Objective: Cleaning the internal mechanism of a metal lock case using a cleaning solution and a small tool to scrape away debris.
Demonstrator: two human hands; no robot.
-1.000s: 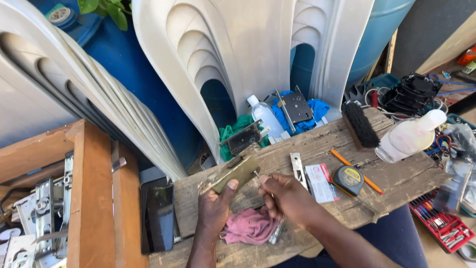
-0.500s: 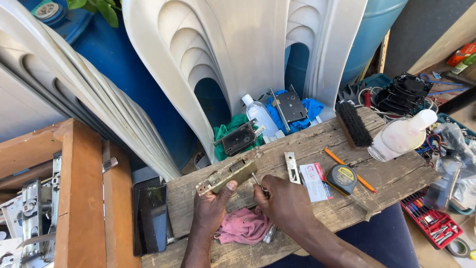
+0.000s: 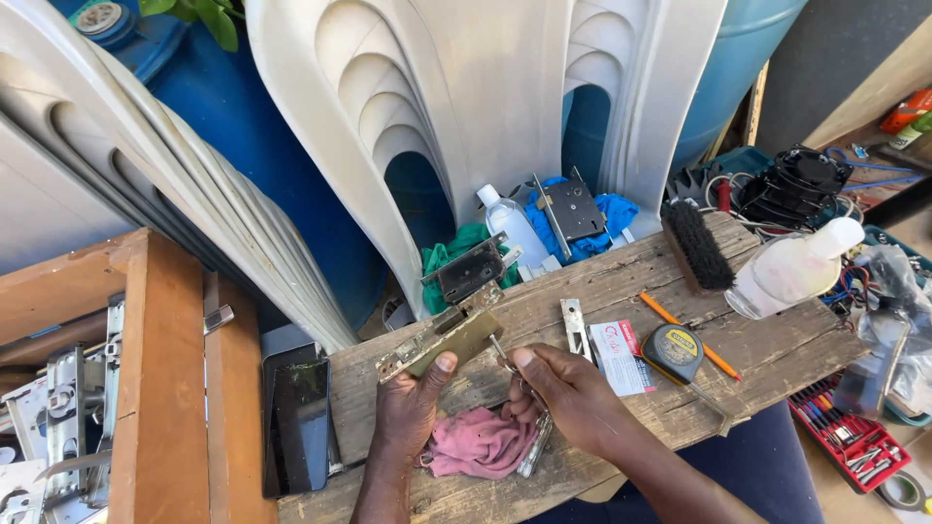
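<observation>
My left hand (image 3: 408,412) now grips the brass lock body (image 3: 449,342) lifted above the wooden plank (image 3: 777,349); my right hand (image 3: 573,398) has closed on a thin metal tool (image 3: 507,361), its tip brought against the lock, so work on it is underway

left hand (image 3: 408,412): bare | right hand (image 3: 573,398): bare | forearms: no sleeves | lap: dark blue garment

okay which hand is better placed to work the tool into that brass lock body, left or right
Probably the right hand: it already pinches the thin metal tool, tip beside the lock body. The left hand is occupied gripping the lock.
</observation>
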